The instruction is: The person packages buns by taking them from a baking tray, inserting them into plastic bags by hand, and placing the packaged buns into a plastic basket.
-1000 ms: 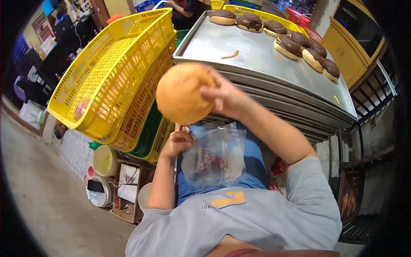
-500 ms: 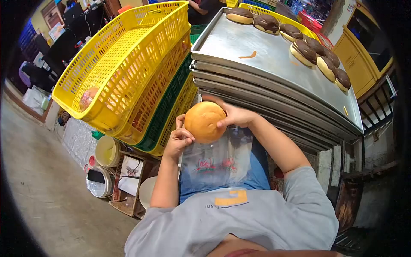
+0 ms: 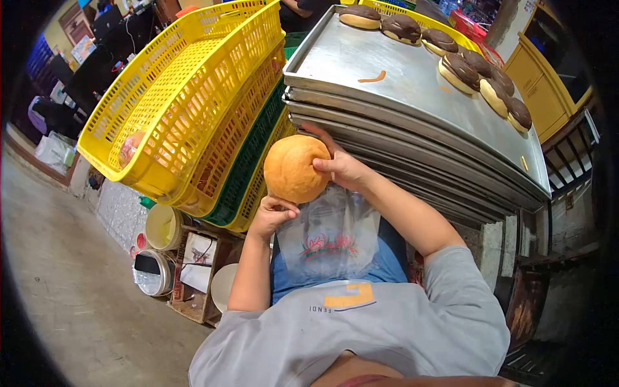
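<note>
A round golden-brown bun (image 3: 295,169) is in my right hand (image 3: 340,169), with the thumb on its upper face and the fingers behind it. Just below the bun, my left hand (image 3: 272,216) is closed in a pinch at the upper left edge of a clear plastic bag (image 3: 329,248) with red printing. The bag spreads over my lap, its mouth toward the bun. The bun's underside and the right fingertips are mostly hidden.
At left stand stacked yellow and green crates (image 3: 174,122), a wrapped bun (image 3: 132,147) in the top one. A stack of metal trays (image 3: 387,64) at right carries several chocolate-topped buns (image 3: 459,72). Buckets (image 3: 163,227) and a wooden crate (image 3: 195,277) sit lower left. Another person's arm (image 3: 296,8) shows behind.
The bun has moved slightly left and up in my right hand and turned a little. My left hand has come off the bun's side to just below it. The bag lies more spread out.
</note>
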The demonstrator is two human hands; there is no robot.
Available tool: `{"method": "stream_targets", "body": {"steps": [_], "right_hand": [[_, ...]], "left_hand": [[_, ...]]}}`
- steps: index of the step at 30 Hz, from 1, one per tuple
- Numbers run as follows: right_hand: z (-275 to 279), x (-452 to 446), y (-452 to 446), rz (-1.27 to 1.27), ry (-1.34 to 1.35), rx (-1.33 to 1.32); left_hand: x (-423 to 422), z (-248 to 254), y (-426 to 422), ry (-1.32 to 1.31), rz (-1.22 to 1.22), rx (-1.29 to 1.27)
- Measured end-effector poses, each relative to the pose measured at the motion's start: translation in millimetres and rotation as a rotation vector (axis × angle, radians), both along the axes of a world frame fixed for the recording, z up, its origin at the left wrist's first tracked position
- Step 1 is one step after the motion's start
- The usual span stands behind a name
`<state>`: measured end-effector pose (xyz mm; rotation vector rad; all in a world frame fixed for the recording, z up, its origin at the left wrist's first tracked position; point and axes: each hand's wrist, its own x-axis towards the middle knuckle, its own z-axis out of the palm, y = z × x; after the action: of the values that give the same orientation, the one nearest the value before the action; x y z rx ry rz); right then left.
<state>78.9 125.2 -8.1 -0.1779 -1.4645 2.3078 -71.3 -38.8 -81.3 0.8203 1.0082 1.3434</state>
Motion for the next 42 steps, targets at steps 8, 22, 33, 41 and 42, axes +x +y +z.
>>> {"method": "stream_targets", "body": {"steps": [8,22,33,41,42], "right_hand": [[14,21,20,0.434,-0.22,0.407],[52,32,-13,0.758,-0.149,1.009],[73,63,-31,0.502,-0.043,1.142],[79,76,-33,0.291,-0.144,0.946],[87,70,-37,0.413,-0.167,1.106]], "left_hand": [[16,7,6,0.071,0.222,0.482],[35,58,3,0.15,-0.255,0.451],[51,97,6,0.281,-0.344,0.46],[47,109,12,0.342,-0.241,0.499],[53,114,13,0.337,-0.244,0.492]]}}
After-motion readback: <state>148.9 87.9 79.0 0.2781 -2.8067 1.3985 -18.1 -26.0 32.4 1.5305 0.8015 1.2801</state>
